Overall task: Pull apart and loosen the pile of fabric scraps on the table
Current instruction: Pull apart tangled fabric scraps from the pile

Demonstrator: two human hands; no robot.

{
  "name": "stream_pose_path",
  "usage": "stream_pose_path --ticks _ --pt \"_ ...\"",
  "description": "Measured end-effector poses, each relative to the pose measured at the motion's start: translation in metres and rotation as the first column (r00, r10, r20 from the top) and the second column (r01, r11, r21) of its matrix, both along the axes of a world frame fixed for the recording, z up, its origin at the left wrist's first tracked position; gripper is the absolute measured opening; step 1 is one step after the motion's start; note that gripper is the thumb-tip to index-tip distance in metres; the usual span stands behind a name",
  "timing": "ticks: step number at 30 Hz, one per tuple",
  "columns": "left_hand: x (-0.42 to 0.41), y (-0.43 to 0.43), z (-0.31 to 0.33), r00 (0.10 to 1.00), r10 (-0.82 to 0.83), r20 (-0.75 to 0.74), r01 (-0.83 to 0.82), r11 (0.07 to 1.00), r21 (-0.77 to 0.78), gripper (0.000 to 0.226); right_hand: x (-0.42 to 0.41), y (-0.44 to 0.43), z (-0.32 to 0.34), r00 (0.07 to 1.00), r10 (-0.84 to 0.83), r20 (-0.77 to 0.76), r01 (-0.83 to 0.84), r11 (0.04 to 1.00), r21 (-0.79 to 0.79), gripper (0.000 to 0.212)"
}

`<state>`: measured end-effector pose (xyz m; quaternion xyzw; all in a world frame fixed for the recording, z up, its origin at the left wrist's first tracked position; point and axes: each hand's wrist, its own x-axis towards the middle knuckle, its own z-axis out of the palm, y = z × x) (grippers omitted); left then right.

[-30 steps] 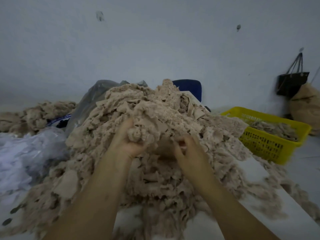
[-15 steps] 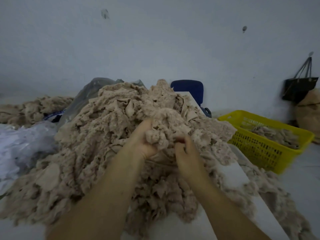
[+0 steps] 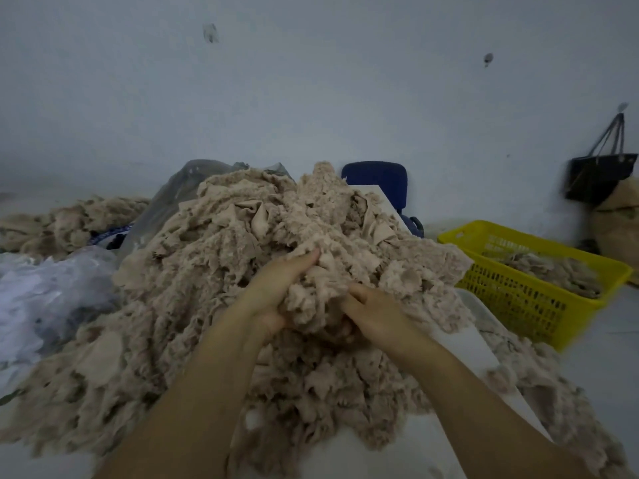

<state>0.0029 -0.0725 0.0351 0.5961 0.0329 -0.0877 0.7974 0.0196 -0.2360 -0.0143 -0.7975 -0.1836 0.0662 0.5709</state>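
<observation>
A tall pile of beige fabric scraps (image 3: 214,271) covers the white table (image 3: 408,447) in front of me. Both hands are dug into its front face. My left hand (image 3: 276,288) grips a clump of scraps (image 3: 318,288) from the left, fingers curled up over it. My right hand (image 3: 373,312) grips the same clump from the right and below; its fingertips are buried in the cloth. Loose scraps trail down to the table's front edge and off its right side.
A yellow plastic basket (image 3: 518,292) holding more scraps stands right of the table. Crumpled clear plastic (image 3: 45,299) lies at left, another scrap heap (image 3: 69,223) behind it. A blue chair (image 3: 377,181) stands behind the pile; a black bag (image 3: 598,178) hangs on the wall.
Both hands have drawn together and lower on one clump, pulling it toward me. The view has swung left, so the basket sits farther right.
</observation>
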Motion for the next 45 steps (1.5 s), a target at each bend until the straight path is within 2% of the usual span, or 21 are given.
stream_pose_path --ticks 3,7,9,11,14,17,21,24,26,28,29,30,32,34,35,36,37,39,41,43,45 --pt "0.006 0.012 0.005 0.993 0.110 -0.038 -0.114 0.981 -0.155 0.031 0.005 0.005 -0.013 0.979 -0.065 0.191 0.095 0.984 -0.151 0.043" --pt "0.020 0.060 0.012 0.981 0.185 -0.064 -0.192 0.850 -0.490 0.041 0.003 -0.004 -0.043 0.962 -0.167 0.216 0.224 0.936 -0.272 0.029" --pt "0.022 0.078 0.015 0.977 0.212 -0.003 -0.189 0.867 -0.462 0.031 0.001 -0.003 -0.042 0.956 -0.208 0.206 0.279 0.861 -0.425 0.034" --pt "0.022 0.084 0.015 0.994 0.107 -0.002 -0.097 0.892 -0.441 0.041 0.000 0.007 -0.023 0.955 -0.206 0.212 0.289 0.807 -0.515 0.031" --pt "0.020 0.078 0.005 0.999 -0.036 -0.009 0.031 0.952 -0.304 0.040 -0.012 0.039 0.018 0.903 -0.314 0.294 0.397 0.872 -0.288 0.021" --pt "0.017 0.069 -0.005 0.999 -0.048 -0.019 0.045 0.986 -0.164 0.038 -0.029 0.082 0.037 0.942 -0.322 0.094 0.307 0.941 0.144 0.029" --pt "0.015 0.059 -0.018 0.991 -0.128 -0.037 0.126 0.991 -0.046 0.047 -0.020 0.115 0.009 0.957 -0.289 -0.035 0.291 0.952 0.098 0.037" --pt "0.016 0.058 -0.025 0.966 -0.258 -0.023 0.256 0.965 -0.057 0.051 -0.009 0.102 -0.004 0.952 -0.285 -0.113 0.300 0.943 0.145 0.025" --pt "0.020 0.061 -0.031 0.963 -0.262 0.068 0.263 0.965 -0.001 0.046 0.002 0.074 0.003 0.912 -0.286 -0.295 0.395 0.809 0.436 0.021" --pt "0.022 0.060 -0.039 0.974 -0.198 0.107 0.180 0.971 0.157 0.035 0.012 0.035 0.015 0.856 -0.275 -0.438 0.516 0.414 0.749 0.018" --pt "0.023 0.058 -0.045 0.978 -0.173 0.115 0.138 0.956 0.257 0.028 0.016 0.019 0.015 0.834 -0.287 -0.472 0.542 0.266 0.797 0.026" --pt "0.024 0.055 -0.051 0.979 -0.154 0.131 0.098 0.930 0.355 0.021 0.018 0.009 0.013 0.807 -0.323 -0.494 0.577 0.256 0.776 0.034" --pt "0.026 0.048 -0.060 0.958 -0.200 0.203 0.040 0.800 0.599 0.019 0.018 0.008 -0.002 0.767 -0.506 -0.394 0.641 0.576 0.507 0.035" --pt "0.025 0.040 -0.071 0.904 -0.368 0.217 0.011 0.528 0.849 0.036 0.014 0.014 -0.024 0.843 -0.539 0.006 0.538 0.843 0.009 0.031" --pt "0.023 0.037 -0.076 0.883 -0.430 0.190 -0.002 0.400 0.916 0.041 0.011 0.016 -0.034 0.908 -0.373 0.191 0.411 0.880 -0.238 0.035" --pt "0.022 0.034 -0.079 0.878 -0.445 0.175 -0.029 0.315 0.949 0.038 0.010 0.018 -0.043 0.940 -0.175 0.292 0.296 0.845 -0.446 0.036" --pt "0.020 0.034 -0.080 0.885 -0.422 0.195 -0.067 0.298 0.952 0.029 0.007 0.018 -0.049 0.939 -0.039 0.343 0.247 0.769 -0.589 0.030" --pt "0.013 0.039 -0.080 0.915 -0.293 0.278 -0.129 0.440 0.889 0.017 0.001 0.017 -0.051 0.892 0.034 0.451 0.303 0.695 -0.652 0.013" --pt "0.005 0.043 -0.077 0.920 -0.121 0.372 -0.223 0.618 0.754 0.020 -0.006 0.017 -0.043 0.850 -0.081 0.520 0.361 0.810 -0.462 0.017" --pt "-0.003 0.042 -0.067 0.893 0.011 0.450 -0.314 0.732 0.605 0.023 -0.012 0.018 -0.021 0.853 -0.231 0.468 0.363 0.907 -0.215 0.017" --pt "-0.009 0.035 -0.050 0.895 0.111 0.431 -0.285 0.887 0.363 0.025 -0.015 0.024 0.004 0.879 -0.304 0.367 0.332 0.943 -0.013 0.035"
